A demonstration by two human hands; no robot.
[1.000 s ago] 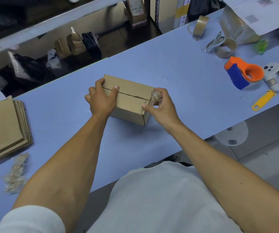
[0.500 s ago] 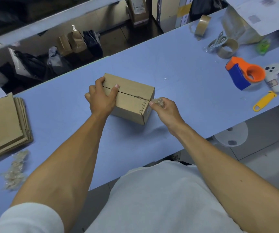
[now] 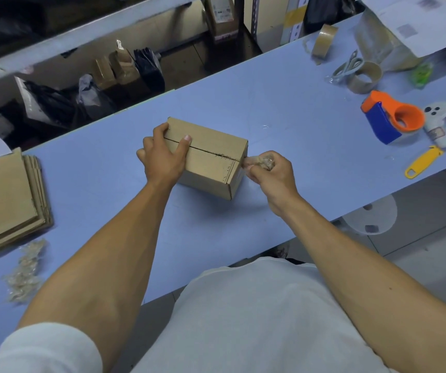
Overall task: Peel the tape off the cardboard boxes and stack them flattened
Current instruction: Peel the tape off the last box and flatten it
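- Spanning the scene from near left to far right, a light blue table (image 3: 283, 109) carries everything noted below.
- Stack of flattened cardboard (image 3: 4, 200) lies at the left edge, several sheets deep.
- Cardboard box (image 3: 211, 157) sits closed at mid-table, top seam running left to right, dark scuff marks along the seam near its right end.
- Left hand (image 3: 162, 160) rests on the box's left end, thumb laid across the top seam, fingers curled over the far left edge, holding it down.
- Right hand (image 3: 273, 173) is just beside the box's right end, fingers curled tight and pinching a crumpled wad of clear tape (image 3: 259, 161); a strand of it runs to the box's upper right edge.
- Tape dispenser (image 3: 390, 118), orange and blue, stands at the right, well apart from the box.
- Crumpled tape scraps (image 3: 24, 273) lie near left, just in front of the flattened stack.
- Tape rolls (image 3: 364, 76) sit far right, scissors (image 3: 347, 67) leaning against one.
- Yellow cutter (image 3: 422, 162) lies near the table's right front edge.
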